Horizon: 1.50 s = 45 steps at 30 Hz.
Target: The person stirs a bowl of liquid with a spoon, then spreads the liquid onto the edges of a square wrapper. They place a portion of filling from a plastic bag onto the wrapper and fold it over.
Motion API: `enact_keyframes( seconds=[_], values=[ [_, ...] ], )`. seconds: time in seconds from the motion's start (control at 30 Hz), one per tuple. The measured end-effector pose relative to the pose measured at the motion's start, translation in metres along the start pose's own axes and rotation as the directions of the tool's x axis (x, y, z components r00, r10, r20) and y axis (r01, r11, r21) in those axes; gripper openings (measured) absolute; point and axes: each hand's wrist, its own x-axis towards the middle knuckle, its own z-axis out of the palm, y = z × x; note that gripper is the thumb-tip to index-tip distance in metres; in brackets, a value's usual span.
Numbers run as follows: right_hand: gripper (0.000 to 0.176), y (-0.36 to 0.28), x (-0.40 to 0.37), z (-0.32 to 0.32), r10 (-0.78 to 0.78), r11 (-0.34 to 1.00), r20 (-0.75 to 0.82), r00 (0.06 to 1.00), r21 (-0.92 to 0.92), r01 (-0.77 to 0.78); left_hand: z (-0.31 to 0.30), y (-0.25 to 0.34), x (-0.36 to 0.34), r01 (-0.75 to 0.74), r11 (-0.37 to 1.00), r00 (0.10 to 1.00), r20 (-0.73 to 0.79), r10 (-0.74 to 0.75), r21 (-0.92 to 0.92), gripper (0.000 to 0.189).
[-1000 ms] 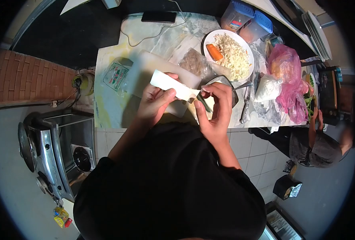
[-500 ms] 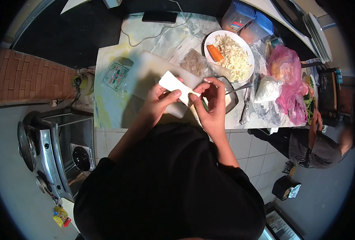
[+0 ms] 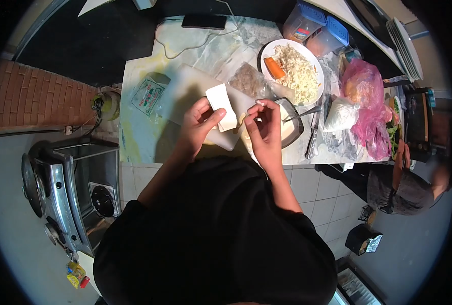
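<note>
White sheet (image 3: 221,104), folded into a short strip, is held up over the white cutting board (image 3: 182,96) near the middle of the marble counter (image 3: 134,142). The person's left hand (image 3: 195,127) has it clamped, thumb pressed on top and fingers closed underneath. The right hand (image 3: 264,134) is just beside the sheet's right edge, fingers curled and thumb drawn in close to them; from where I stand I cannot tell whether they actually pinch the sheet.

Just right of that hand sits a dark bowl (image 3: 293,129) with a spoon (image 3: 307,112) leaning in it, and a knife (image 3: 312,137) lies beside it. Farther back is a white plate (image 3: 266,51) heaped with shredded vegetable and a piece of carrot (image 3: 273,67). A clear bag of brown filling (image 3: 246,79) lies between plate and board. A green-printed packet (image 3: 147,96) lies left of the board. To the far right are a pink plastic bag (image 3: 363,81) and two blue-lidded tubs (image 3: 315,25). A phone (image 3: 203,21) rests at the counter's far edge. Another person (image 3: 404,188) crouches on the floor at the right.
</note>
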Motion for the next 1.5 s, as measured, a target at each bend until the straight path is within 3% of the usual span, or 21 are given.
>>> enact_keyframes(
  seconds=[0.2,0.27,0.3,0.37,0.5,0.53,0.57,0.6,0.67,0.8,0.87,0.9,0.97,1.0,1.07,1.17,1.3,1.37,1.4,1.47,1.5],
  values=[
    [0.038,0.006,0.004,-0.007,0.05,0.998,0.01,0.999,-0.028,-0.05,-0.017,-0.01,0.005,-0.024,0.991,0.999,0.049,0.018,0.129,0.026],
    [0.038,0.007,0.004,-0.006,0.05,0.999,0.016,0.999,-0.021,-0.049,-0.02,-0.011,0.001,-0.128,0.888,0.992,0.064,0.111,0.442,0.025],
    [0.039,0.007,0.005,-0.004,0.049,0.999,0.011,0.999,0.009,-0.049,-0.016,-0.004,-0.002,-0.127,0.888,0.992,0.062,0.11,0.443,0.025],
    [0.039,0.005,0.005,-0.001,0.049,0.998,0.008,0.999,0.038,-0.049,-0.003,0.02,-0.008,-0.358,0.629,0.928,0.191,0.319,0.69,0.027],
    [0.048,0.005,0.008,0.0,-0.07,0.994,-0.022,0.997,-0.083,0.068,-0.002,0.022,-0.01,-0.391,0.638,0.92,0.263,0.291,0.663,0.032],
    [0.052,0.006,0.008,0.0,-0.141,0.976,-0.014,0.99,-0.166,0.137,-0.007,0.012,-0.008,-0.375,0.734,0.926,0.271,0.264,0.567,0.031],
    [0.052,0.005,0.008,0.0,-0.141,0.976,-0.014,0.99,-0.166,0.137,-0.01,0.007,-0.007,-0.349,0.816,0.929,0.281,0.239,0.461,0.031],
    [0.053,0.003,0.008,0.001,-0.137,0.971,-0.027,0.99,-0.202,0.129,-0.011,0.007,-0.009,-0.349,0.816,0.929,0.281,0.239,0.461,0.031],
    [0.055,0.003,0.009,-0.001,-0.133,0.964,-0.039,0.99,-0.238,0.12,-0.013,0.008,-0.012,-0.129,0.935,0.972,0.231,0.052,0.331,0.029],
    [0.05,0.008,0.01,-0.011,-0.098,0.975,-0.123,0.988,-0.209,0.071,-0.008,0.014,-0.011,-0.127,0.95,0.973,0.22,0.064,0.285,0.028],
    [0.048,0.004,0.01,-0.014,-0.109,0.975,-0.134,0.985,-0.207,0.079,-0.001,0.021,-0.011,-0.375,0.744,0.927,0.245,0.285,0.553,0.031],
    [0.047,0.003,0.009,-0.014,-0.099,0.979,-0.121,0.988,-0.188,0.075,0.001,0.023,-0.011,-0.374,0.745,0.927,0.245,0.283,0.553,0.031],
    [0.047,0.002,0.007,-0.014,-0.119,0.981,-0.087,0.989,-0.163,0.103,0.003,0.026,-0.012,-0.603,0.401,0.777,0.395,0.49,0.689,0.042],
    [0.047,0.001,0.007,-0.014,-0.14,0.982,-0.053,0.989,-0.137,0.132,0.003,0.027,-0.011,-0.602,0.401,0.778,0.395,0.489,0.69,0.042],
    [0.048,-0.003,0.005,-0.012,-0.147,0.983,-0.03,0.989,-0.113,0.143,0.002,0.029,-0.008,-0.7,0.159,0.633,0.503,0.589,0.696,0.048],
    [0.049,-0.007,0.002,-0.01,-0.184,0.981,0.025,0.983,-0.059,0.185,0.003,0.031,-0.007,-0.699,0.119,0.617,0.511,0.598,0.706,0.05],
    [0.051,-0.008,0.0,-0.009,-0.27,0.961,0.109,0.957,-0.028,0.274,0.0,0.028,-0.005,-0.701,0.112,0.618,0.522,0.588,0.704,0.047],
    [0.051,-0.008,0.001,-0.006,-0.271,0.961,0.107,0.957,-0.036,0.276,-0.001,0.026,-0.005,-0.656,0.228,0.707,0.48,0.52,0.719,0.038],
    [0.052,-0.008,0.002,-0.005,-0.272,0.96,0.107,0.956,-0.043,0.278,-0.001,0.024,-0.005,-0.656,0.227,0.707,0.48,0.52,0.72,0.038],
    [0.052,-0.008,0.003,-0.004,-0.246,0.967,0.116,0.962,-0.044,0.252,-0.001,0.02,-0.006,-0.541,0.523,0.841,0.404,0.361,0.659,0.028],
    [0.052,-0.008,0.003,-0.004,-0.218,0.973,0.123,0.968,-0.047,0.225,-0.002,0.02,-0.006,-0.541,0.522,0.841,0.402,0.362,0.66,0.028]
  ],
)
